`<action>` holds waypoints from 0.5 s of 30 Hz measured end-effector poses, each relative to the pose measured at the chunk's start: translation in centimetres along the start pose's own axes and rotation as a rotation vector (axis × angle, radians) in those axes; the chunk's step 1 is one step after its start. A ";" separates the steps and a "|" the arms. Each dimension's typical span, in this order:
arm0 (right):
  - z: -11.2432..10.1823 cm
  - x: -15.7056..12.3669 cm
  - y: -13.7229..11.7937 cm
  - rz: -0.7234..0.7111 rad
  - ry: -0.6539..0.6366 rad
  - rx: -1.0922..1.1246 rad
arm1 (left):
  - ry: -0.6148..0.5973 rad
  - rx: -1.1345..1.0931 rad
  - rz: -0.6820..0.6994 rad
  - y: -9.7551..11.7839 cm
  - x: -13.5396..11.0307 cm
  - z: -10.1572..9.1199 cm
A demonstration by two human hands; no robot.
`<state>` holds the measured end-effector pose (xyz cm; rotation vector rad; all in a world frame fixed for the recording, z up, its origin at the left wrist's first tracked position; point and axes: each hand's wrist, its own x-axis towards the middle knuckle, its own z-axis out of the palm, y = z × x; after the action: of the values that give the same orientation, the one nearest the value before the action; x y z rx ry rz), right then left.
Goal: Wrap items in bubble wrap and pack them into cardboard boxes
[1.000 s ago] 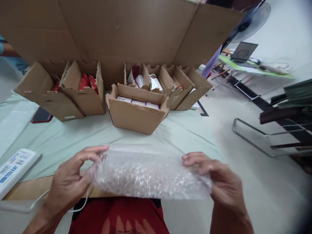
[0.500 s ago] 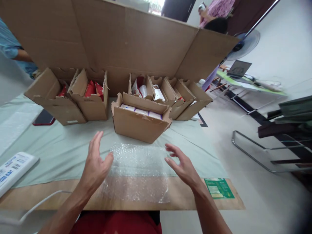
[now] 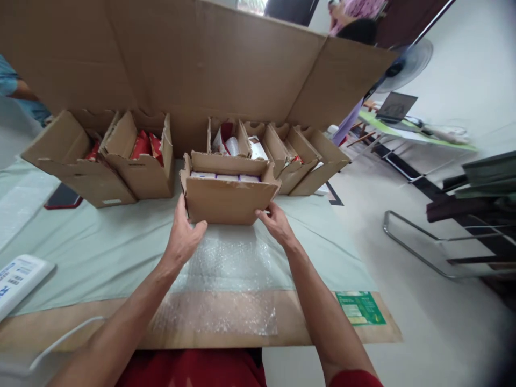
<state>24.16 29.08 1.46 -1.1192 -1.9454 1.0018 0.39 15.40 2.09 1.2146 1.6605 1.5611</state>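
A brown cardboard box (image 3: 228,203) stands at the middle of the table, with white and purple packs (image 3: 226,177) lined up inside. My left hand (image 3: 184,234) grips its lower left side, thumb along the front. On the opposite side, my right hand (image 3: 277,223) holds the lower right corner with the thumb on the front face. Between my forearms lies a clear sheet of bubble wrap (image 3: 226,279), flat on the cloth and reaching the table's wooden front edge.
Behind are open cardboard boxes, some with red packets (image 3: 147,147), before a tall cardboard panel (image 3: 226,64). At left lie a phone (image 3: 63,195) and a white device (image 3: 24,282) with a cable. A green card (image 3: 360,308) lies front right. People are partly visible beyond.
Both hands have moved forward from above the bubble wrap onto the sides of the middle cardboard box. That box has turned to face me more squarely.
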 end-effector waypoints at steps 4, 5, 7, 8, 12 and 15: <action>0.0 -2.8 0.2 0.012 0.121 -0.059 | 0.034 0.177 -0.016 0.2 -1.2 -1.7; 0.3 -4.4 -0.1 0.004 0.184 -0.116 | 0.026 0.262 0.021 0.2 -2.3 -2.1; 1.6 -8.1 -1.0 -0.045 0.235 -0.246 | -0.077 0.439 0.151 -0.1 -5.0 -2.6; 2.5 -10.0 -1.5 -0.086 0.188 -0.308 | -0.168 0.529 0.223 -0.4 -6.5 -2.6; 6.6 -14.8 -2.7 -0.240 -0.258 -0.536 | -0.509 0.837 0.361 -3.1 -10.9 -2.5; 5.6 -16.3 -1.1 -0.159 -0.280 -0.674 | -0.541 0.938 0.295 -4.9 -11.4 -4.3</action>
<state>25.71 12.46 -3.03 -1.1808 -2.6617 0.4280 0.53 3.78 -4.00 2.1778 1.9035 0.4099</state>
